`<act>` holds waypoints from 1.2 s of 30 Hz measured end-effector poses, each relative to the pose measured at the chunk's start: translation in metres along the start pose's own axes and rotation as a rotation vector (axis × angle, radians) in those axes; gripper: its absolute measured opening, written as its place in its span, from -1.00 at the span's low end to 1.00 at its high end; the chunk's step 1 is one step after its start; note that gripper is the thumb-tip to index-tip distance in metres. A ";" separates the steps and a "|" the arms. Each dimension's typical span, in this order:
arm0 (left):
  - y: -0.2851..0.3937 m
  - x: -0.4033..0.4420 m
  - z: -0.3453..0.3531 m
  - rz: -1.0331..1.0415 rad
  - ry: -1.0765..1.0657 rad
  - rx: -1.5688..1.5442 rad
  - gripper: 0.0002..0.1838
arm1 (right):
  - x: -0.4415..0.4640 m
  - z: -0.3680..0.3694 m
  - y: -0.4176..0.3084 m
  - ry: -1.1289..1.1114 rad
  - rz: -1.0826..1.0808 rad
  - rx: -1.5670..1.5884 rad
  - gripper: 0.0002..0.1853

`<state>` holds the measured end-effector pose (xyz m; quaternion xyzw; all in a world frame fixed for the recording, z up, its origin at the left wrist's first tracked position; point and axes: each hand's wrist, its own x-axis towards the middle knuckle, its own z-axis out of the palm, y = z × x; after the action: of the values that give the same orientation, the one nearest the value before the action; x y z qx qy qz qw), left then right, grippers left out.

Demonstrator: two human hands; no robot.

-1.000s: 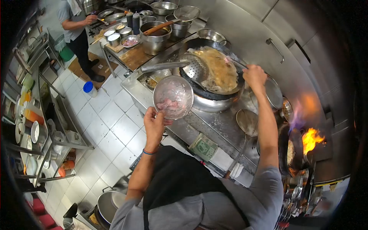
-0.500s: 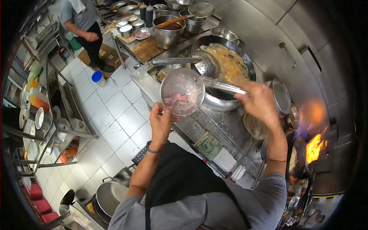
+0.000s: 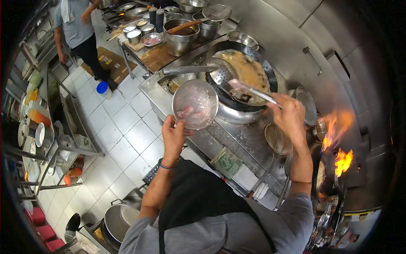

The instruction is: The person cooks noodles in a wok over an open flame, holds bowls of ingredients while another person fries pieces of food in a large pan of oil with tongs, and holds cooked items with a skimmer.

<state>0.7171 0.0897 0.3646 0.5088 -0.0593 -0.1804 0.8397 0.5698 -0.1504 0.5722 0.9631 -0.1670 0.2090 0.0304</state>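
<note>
Pinched in my left hand [image 3: 174, 132] is the lower edge of a metal bowl [image 3: 195, 95], tilted, with some pink raw meat [image 3: 185, 111] at its bottom. My right hand [image 3: 289, 114] is closed round metal tongs [image 3: 263, 95], whose tips hold a pink piece of meat [image 3: 238, 85] over the near part of the wok [image 3: 273, 76]. Bubbling, yellowish oil [image 3: 246, 67] fills the wok. A perforated ladle [image 3: 221, 74] rests at the wok's left side, its long handle pointing left.
Flames [image 3: 343, 162] rise beside another pan [image 3: 321, 173] at the right. A mesh strainer [image 3: 278, 139] lies on the steel counter [image 3: 224, 139]. Metal pots [image 3: 182, 38] stand beyond the ladle. A person [image 3: 77, 29] stands at the upper left. Shelves [image 3: 63, 148] line the left.
The tongs have swung from the bowl back over the wok, now with a piece of meat. The bowl has shifted slightly left in view. The other person has moved left.
</note>
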 end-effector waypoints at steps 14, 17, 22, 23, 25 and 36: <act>0.011 -0.002 -0.010 -0.055 0.020 0.034 -0.79 | 0.040 0.043 0.069 0.122 0.206 0.006 -0.73; 0.015 -0.001 -0.008 -0.065 -0.010 0.035 -0.80 | 0.016 -0.002 0.010 -0.126 -0.037 0.104 -0.67; 0.019 -0.002 0.013 -0.072 -0.151 0.064 -0.80 | -0.013 0.018 -0.040 -0.324 -0.389 0.125 -0.75; 0.018 -0.002 0.015 -0.074 -0.174 0.070 -0.80 | -0.015 0.027 -0.043 -0.330 -0.390 0.124 -0.81; 0.015 -0.003 0.014 -0.071 -0.206 0.080 -0.81 | -0.016 0.028 -0.039 -0.246 -0.388 0.153 -0.83; 0.001 0.004 -0.018 -0.060 -0.015 0.165 -0.81 | 0.032 0.016 0.045 0.091 0.065 -0.189 -0.77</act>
<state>0.7264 0.1036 0.3566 0.5764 -0.0651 -0.2037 0.7887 0.5887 -0.2044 0.5701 0.9395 -0.2155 0.2370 0.1217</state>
